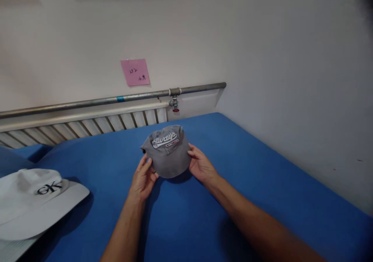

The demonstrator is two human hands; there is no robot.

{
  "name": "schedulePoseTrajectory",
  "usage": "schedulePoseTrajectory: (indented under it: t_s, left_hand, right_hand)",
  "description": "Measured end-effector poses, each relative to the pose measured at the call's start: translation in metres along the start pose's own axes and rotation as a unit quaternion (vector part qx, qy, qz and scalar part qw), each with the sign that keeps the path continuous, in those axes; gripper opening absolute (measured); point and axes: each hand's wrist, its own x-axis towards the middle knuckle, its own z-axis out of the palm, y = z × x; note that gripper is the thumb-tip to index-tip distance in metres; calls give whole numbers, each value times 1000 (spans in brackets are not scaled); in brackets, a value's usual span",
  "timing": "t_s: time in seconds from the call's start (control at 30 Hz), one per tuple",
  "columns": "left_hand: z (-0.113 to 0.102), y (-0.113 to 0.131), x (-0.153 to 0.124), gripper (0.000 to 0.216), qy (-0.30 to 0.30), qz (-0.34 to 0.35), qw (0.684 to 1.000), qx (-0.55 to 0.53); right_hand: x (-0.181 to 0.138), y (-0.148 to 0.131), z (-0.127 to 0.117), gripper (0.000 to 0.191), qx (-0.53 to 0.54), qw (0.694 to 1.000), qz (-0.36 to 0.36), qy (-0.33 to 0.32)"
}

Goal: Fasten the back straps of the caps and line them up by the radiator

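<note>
Between my two hands is a grey baseball cap [171,157], its brim pointing toward me and "Always" embroidered in white on the front. My left hand [143,178] grips the cap's left edge, thumb on top of it. On the opposite edge, my right hand [201,164] holds the cap with thumb and fingers, some of them hidden beneath. The cap is just above the blue surface, and its shadow falls below the brim. At the far left lies a white cap [35,203] with black "CK" letters, apart from both hands.
A blue-covered bed or table [247,157] spreads under everything. Behind it run a white radiator [96,126] and a metal pipe [140,96] with a red-handled valve [175,103]. A pink note [135,72] is stuck on the wall [262,52], which also borders the right side.
</note>
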Motion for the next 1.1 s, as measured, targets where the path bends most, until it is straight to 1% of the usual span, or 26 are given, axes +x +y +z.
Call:
schedulePoseTrajectory:
  t_s: [0.07, 0.13, 0.23, 0.3, 0.37, 0.43, 0.5, 0.6, 0.67, 0.73, 0.8, 0.83, 0.87, 0.93, 1.1]
  left_hand:
    - [-7, -4, 13, 18, 32, -28, 999, 28]
    - [-15, -6, 19, 14, 46, -39, 997, 40]
    - [-25, -7, 17, 15, 33, -46, 997, 45]
    - [-27, -7, 11, 16, 11, -57, 997, 45]
    - [-28, -5, 5, 16, -13, -66, 997, 36]
    - [-26, -1, 5, 15, -19, -70, 997, 25]
    - [-19, 7, 13, 16, -4, -66, 998, 23]
    - [6, 28, 39, 20, 16, -52, 998, 29]
    - [29, 46, 59, 19, 8, -35, 999, 28]
    - [50, 63, 75, 20, -1, -12, 1000, 28]
    - [63, 74, 83, 23, -8, 6, 1000, 29]
    - [65, 75, 84, 25, -11, 11, 999, 32]
    - [64, 74, 83, 26, -11, 11, 999, 36]
    - [53, 63, 77, 25, -3, -2, 999, 51]
    - [14, 16, 54, 16, 48, -61, 991, 108]
  right_hand:
    - [12, 7, -2, 21, -21, 1000, 13, 15]
    - [15, 14, -9, 19, -33, 998, 38, 24]
    - [7, 18, -19, 20, -42, 996, 70, 31]
    - [-3, 17, -21, 19, -42, 995, 84, 34]
    - [-12, 14, -19, 18, -40, 994, 95, 34]
    - [-16, 12, -15, 18, -42, 994, 101, 31]
    - [-12, 9, -7, 18, -43, 994, 94, 29]
    - [11, -1, 12, 16, -43, 996, 68, 26]
    - [34, -15, 29, 12, -41, 998, 50, 23]
    - [54, -30, 45, 12, -39, 999, 31, 18]
    - [66, -42, 56, 16, -43, 999, 20, 9]
    - [68, -45, 57, 18, -47, 999, 18, 5]
    - [67, -45, 54, 20, -53, 998, 19, 4]
    - [59, -38, 41, 20, -70, 997, 30, 8]
    - [24, -5, -10, 12, -130, 987, 80, 44]
